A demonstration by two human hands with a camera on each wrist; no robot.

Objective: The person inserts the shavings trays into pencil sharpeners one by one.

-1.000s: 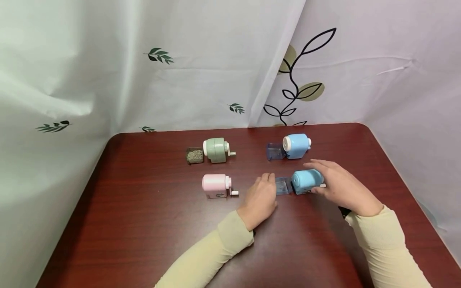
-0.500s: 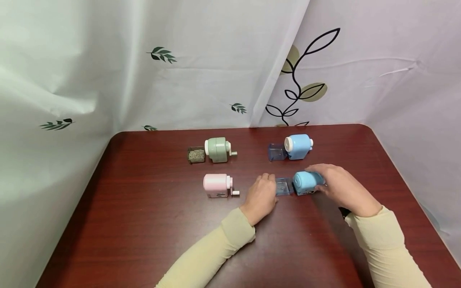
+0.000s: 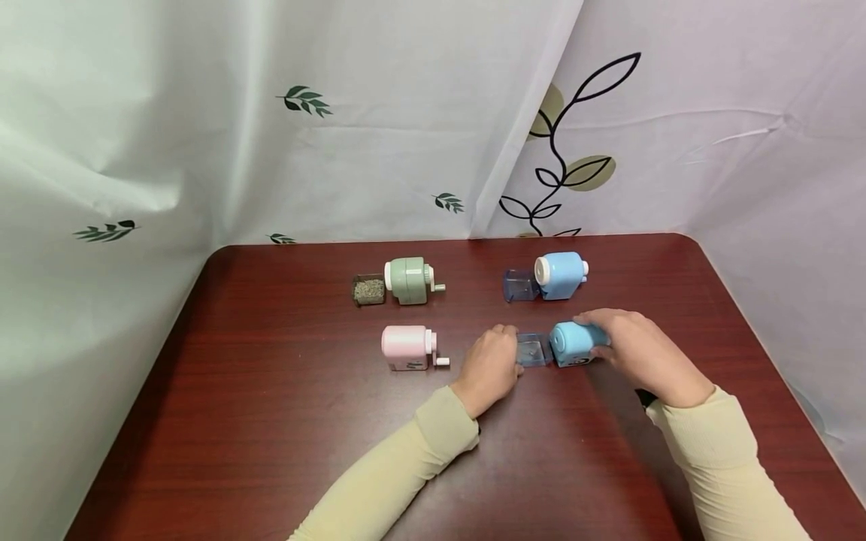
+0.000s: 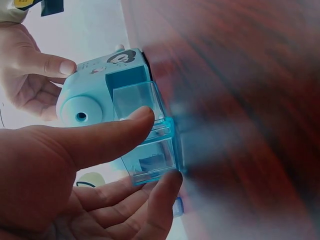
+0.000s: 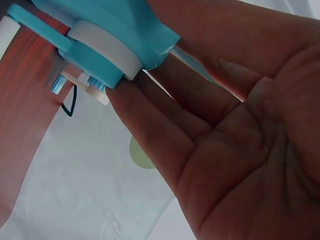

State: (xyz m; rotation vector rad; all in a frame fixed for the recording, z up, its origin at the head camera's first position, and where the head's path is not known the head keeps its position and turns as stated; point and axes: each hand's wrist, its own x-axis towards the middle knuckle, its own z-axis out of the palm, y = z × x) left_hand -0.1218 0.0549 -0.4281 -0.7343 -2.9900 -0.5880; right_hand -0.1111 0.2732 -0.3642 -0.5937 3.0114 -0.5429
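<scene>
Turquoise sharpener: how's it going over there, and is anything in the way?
Left hand holds clear blue drawer. Right hand grips turquoise sharpener. Drawer at least mostly out; nothing seen blocking it.

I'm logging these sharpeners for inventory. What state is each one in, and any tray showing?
Turquoise sharpener: upright, held by right hand.
Turquoise tray: at least mostly out, pinched by left hand.
Green sharpener: upright.
Green sharpener's tray: out, holding greyish bits.
Blue sharpener: upright.
Blue tray: out, looks empty.
Pink sharpener: upright, tray not visible.
</scene>
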